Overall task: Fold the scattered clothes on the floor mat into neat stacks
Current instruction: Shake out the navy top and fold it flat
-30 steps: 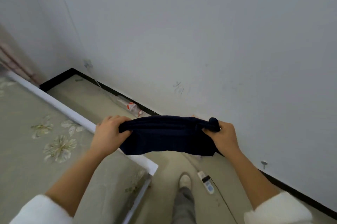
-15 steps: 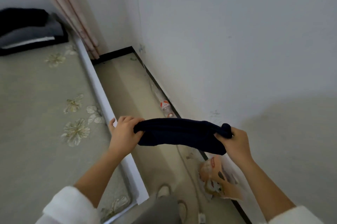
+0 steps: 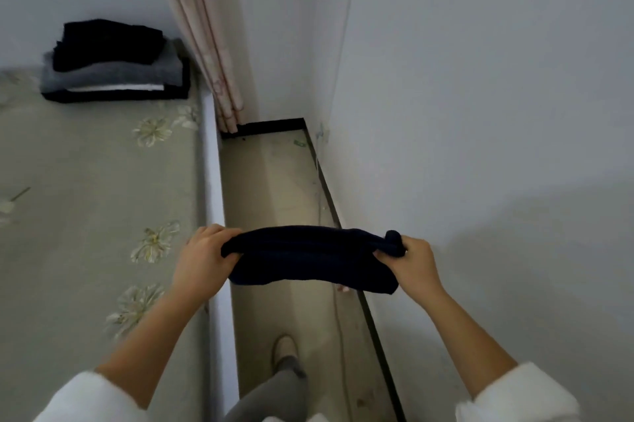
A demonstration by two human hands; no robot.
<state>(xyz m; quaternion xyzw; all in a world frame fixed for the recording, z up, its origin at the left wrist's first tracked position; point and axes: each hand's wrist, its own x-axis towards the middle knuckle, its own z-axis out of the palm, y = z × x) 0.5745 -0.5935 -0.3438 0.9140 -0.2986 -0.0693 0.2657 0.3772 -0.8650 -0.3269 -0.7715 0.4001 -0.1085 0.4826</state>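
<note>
White walls meet at a corner in the upper centre, where a pink curtain (image 3: 206,27) hangs; a floral mat (image 3: 85,198) fills the left half. I hold the folded dark garment (image 3: 308,260) stretched across the lower centre, above the bare floor strip (image 3: 274,198). My left hand (image 3: 202,260) grips its left end and my right hand (image 3: 411,263) grips its right end. Over the last second the view has swung left, and the stack of folded clothes (image 3: 113,68) now shows whole in the upper left. I judge folding complete; placement on that stack follows.
</note>
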